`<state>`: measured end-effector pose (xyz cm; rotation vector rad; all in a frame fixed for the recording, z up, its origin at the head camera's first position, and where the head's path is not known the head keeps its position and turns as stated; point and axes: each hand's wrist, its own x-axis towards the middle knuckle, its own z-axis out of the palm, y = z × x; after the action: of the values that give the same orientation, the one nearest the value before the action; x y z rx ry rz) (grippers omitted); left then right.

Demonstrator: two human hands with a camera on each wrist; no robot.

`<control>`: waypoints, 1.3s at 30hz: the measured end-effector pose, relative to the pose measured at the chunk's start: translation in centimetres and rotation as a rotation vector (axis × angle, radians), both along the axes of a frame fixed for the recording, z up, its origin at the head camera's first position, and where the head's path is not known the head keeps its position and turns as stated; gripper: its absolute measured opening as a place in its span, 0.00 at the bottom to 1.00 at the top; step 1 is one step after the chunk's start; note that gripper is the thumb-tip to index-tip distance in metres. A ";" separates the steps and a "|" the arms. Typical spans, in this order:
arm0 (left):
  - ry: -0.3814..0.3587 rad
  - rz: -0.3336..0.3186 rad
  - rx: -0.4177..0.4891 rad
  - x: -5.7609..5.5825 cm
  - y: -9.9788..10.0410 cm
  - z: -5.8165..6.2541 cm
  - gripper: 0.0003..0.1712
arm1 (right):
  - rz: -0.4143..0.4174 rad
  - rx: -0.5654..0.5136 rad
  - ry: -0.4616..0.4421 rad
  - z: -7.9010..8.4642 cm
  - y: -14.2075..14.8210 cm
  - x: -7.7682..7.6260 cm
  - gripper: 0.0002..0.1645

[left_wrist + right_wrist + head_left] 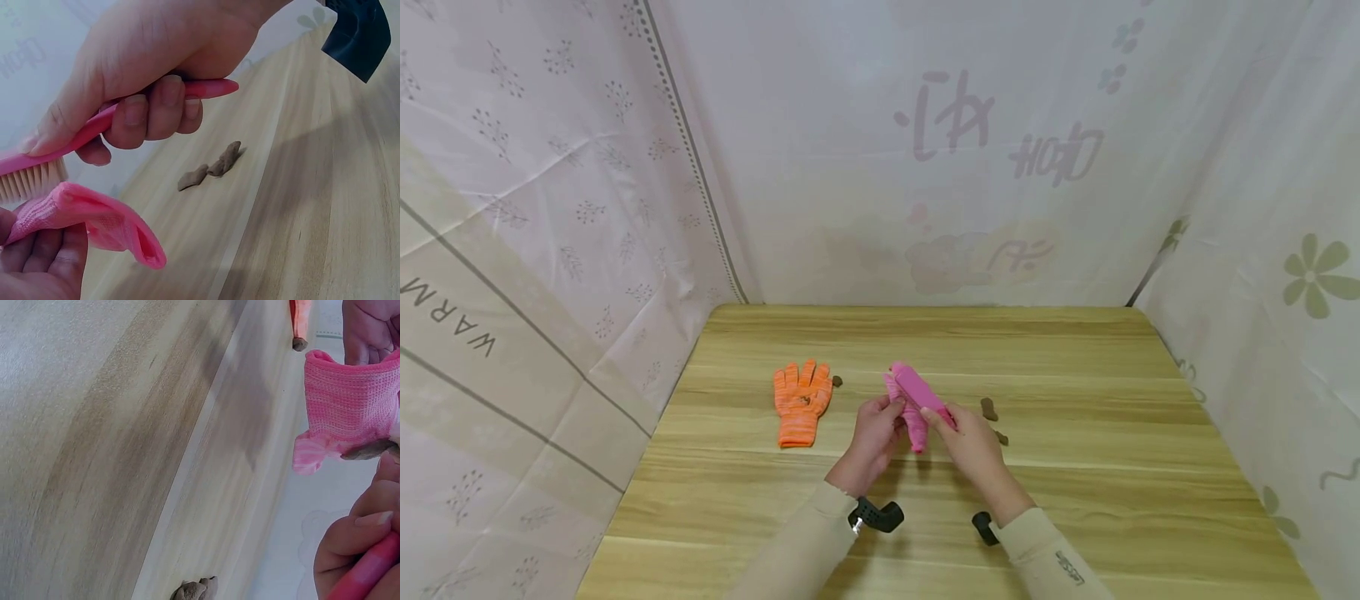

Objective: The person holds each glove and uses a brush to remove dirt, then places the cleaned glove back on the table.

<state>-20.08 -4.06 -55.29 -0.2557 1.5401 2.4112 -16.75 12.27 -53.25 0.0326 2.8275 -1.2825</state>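
Note:
Over the middle of the table, my left hand (872, 431) pinches a pink knitted glove (917, 427) between thumb and fingers. My right hand (976, 440) grips the handle of a pink brush (917, 388), fingers curled round it and the thumb along its back. In the left wrist view the brush's pale bristles (32, 181) face down right at the glove's fabric. A dark brown smudge (370, 449) shows on the glove in the right wrist view, close to the bristles. The glove's cuff hangs loose toward me.
An orange knitted glove (798, 408) with a brown mark lies flat on the wooden table (722, 517) at left, a small brown lump (837, 381) beside its fingers. More brown lumps (988, 408) lie right of my right hand. Patterned cloth (850, 167) hangs behind and at both sides.

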 end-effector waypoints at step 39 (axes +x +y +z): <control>0.042 -0.089 -0.045 0.4 0.6 0.1 0.13 | -0.030 -0.046 0.037 0.3 -1.3 -0.2 0.35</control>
<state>-19.70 -3.47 -55.14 -0.1430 1.5908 2.3294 -16.91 10.94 -52.94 0.0500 2.8379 -1.3676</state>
